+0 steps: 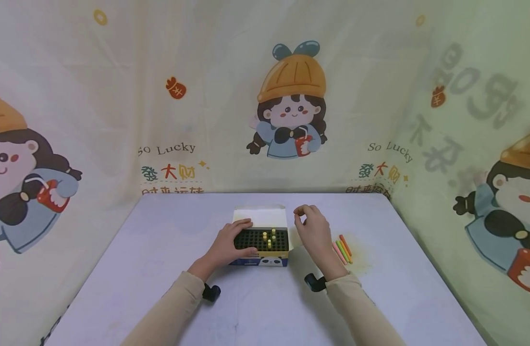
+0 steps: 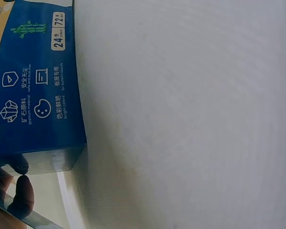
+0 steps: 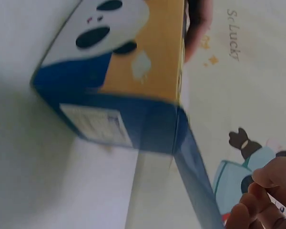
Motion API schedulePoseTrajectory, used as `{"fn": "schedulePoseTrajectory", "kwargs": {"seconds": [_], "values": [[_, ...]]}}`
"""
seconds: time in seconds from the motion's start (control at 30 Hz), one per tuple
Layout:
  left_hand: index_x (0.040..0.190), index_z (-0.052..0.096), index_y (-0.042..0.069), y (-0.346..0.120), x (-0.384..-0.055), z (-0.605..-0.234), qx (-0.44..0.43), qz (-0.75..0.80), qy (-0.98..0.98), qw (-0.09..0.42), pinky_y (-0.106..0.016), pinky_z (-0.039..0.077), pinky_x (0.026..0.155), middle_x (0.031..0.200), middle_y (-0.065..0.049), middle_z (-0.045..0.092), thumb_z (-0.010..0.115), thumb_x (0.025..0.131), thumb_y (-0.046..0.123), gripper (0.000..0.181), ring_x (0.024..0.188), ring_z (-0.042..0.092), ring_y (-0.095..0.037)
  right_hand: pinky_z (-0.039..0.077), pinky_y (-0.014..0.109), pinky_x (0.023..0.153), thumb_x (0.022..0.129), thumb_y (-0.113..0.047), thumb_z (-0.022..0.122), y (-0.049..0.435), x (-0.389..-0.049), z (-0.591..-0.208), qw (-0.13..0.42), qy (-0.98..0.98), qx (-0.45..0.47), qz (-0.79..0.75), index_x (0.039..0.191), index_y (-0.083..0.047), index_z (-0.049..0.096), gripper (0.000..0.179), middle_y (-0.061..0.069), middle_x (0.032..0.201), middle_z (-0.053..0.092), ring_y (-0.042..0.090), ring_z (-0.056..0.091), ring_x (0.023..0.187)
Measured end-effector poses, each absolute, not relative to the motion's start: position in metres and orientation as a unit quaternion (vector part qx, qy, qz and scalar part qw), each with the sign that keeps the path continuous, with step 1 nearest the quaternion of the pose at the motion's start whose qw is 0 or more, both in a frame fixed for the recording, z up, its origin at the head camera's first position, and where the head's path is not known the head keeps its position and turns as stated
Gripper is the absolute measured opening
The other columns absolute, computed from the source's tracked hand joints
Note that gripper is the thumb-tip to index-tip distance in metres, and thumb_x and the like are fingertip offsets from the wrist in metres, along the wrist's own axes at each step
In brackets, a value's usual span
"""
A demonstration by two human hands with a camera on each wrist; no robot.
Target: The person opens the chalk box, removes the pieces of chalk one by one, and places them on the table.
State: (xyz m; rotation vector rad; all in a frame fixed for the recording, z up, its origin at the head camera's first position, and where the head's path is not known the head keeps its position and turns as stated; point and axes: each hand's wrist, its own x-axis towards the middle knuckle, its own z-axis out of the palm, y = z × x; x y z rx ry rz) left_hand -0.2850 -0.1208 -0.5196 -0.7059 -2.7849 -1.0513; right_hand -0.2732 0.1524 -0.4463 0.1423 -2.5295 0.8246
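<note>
Steadying the open blue-and-yellow cardboard box, the left hand grips its left end, thumb along the front edge and fingers reaching across towards the back. That hold seems meant to keep the box from sliding, and it leaves the right part of the black holed insert uncovered. The white-lined lid stands away at the rear, presumably so that it stays out of the way. The right hand hovers just beyond the box's right end, its fingers drawn in to the thumb; I cannot tell whether they pinch anything (the knuckles hide it). Slim pink, yellow-green and orange sticks lie side by side to the right of that hand, a position that looks chosen for easy reach.

The box rests near the middle of the pale surface, long side facing the person. A panda decorates its front (black eye patches on white), while another blue panel carries white icons and "24 colors". Within the insert's rows of round holes, a few short yellowish ends stick up.
</note>
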Motion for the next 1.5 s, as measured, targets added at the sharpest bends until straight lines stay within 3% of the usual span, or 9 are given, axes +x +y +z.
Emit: {"fn": "schedulePoseTrajectory", "kwargs": {"seconds": [0.3, 0.57, 0.83, 1.03, 1.2, 1.5], "values": [[0.154, 0.052, 0.02, -0.123, -0.285, -0.52, -0.23, -0.348, -0.907, 0.053, -0.065, 0.034, 0.114, 0.163, 0.004, 0.043, 0.08, 0.086, 0.055, 0.082, 0.144, 0.043, -0.034, 0.05, 0.024, 0.055, 0.099, -0.016, 0.071, 0.107, -0.262, -0.457, 0.133, -0.937, 0.114, 0.303, 0.111, -0.01, 0.074, 0.014, 0.008, 0.108, 0.07, 0.012, 0.063, 0.068], [0.154, 0.051, 0.019, -0.123, -0.288, -0.523, -0.24, -0.345, -0.906, 0.056, -0.062, 0.039, 0.109, 0.163, 0.006, 0.042, 0.079, 0.087, 0.056, 0.082, 0.138, 0.047, -0.032, 0.056, 0.03, 0.068, 0.096, -0.029, 0.076, 0.089, -0.257, -0.46, 0.055, -0.954, 0.134, 0.264, 0.119, -0.011, 0.073, 0.029, 0.008, 0.114, 0.069, 0.016, 0.066, 0.081], [0.155, 0.05, 0.021, -0.123, -0.288, -0.521, -0.235, -0.344, -0.908, 0.047, -0.06, 0.039, 0.11, 0.164, 0.008, 0.04, 0.08, 0.086, 0.056, 0.082, 0.137, 0.047, -0.03, 0.059, 0.035, 0.074, 0.094, -0.032, 0.078, 0.081, -0.257, -0.463, 0.051, -0.961, 0.165, 0.218, 0.113, -0.017, 0.076, 0.024, 0.006, 0.115, 0.067, 0.02, 0.068, 0.088], [0.154, 0.051, 0.019, -0.124, -0.289, -0.524, -0.248, -0.348, -0.902, 0.055, -0.06, 0.039, 0.109, 0.163, 0.007, 0.042, 0.081, 0.087, 0.053, 0.081, 0.135, 0.048, -0.03, 0.06, 0.04, 0.087, 0.096, -0.024, 0.077, 0.074, -0.258, -0.47, 0.073, -0.957, 0.221, 0.172, 0.106, -0.019, 0.081, 0.012, 0.001, 0.111, 0.074, 0.024, 0.067, 0.102], [0.154, 0.051, 0.019, -0.124, -0.29, -0.525, -0.252, -0.344, -0.903, 0.057, -0.061, 0.038, 0.111, 0.164, 0.006, 0.041, 0.081, 0.087, 0.053, 0.081, 0.138, 0.048, -0.031, 0.058, 0.038, 0.094, 0.096, -0.018, 0.076, 0.073, -0.263, -0.474, 0.071, -0.953, 0.246, 0.164, 0.103, -0.019, 0.082, 0.009, -0.002, 0.107, 0.076, 0.022, 0.068, 0.103], [0.155, 0.05, 0.02, -0.124, -0.288, -0.524, -0.244, -0.351, -0.903, 0.052, -0.063, 0.037, 0.111, 0.164, 0.008, 0.04, 0.08, 0.086, 0.057, 0.083, 0.138, 0.047, -0.031, 0.059, 0.032, 0.078, 0.095, -0.012, 0.076, 0.078, -0.265, -0.472, 0.037, -0.946, 0.214, 0.24, 0.102, -0.013, 0.078, 0.007, 0.004, 0.1, 0.067, 0.019, 0.068, 0.09]]}}
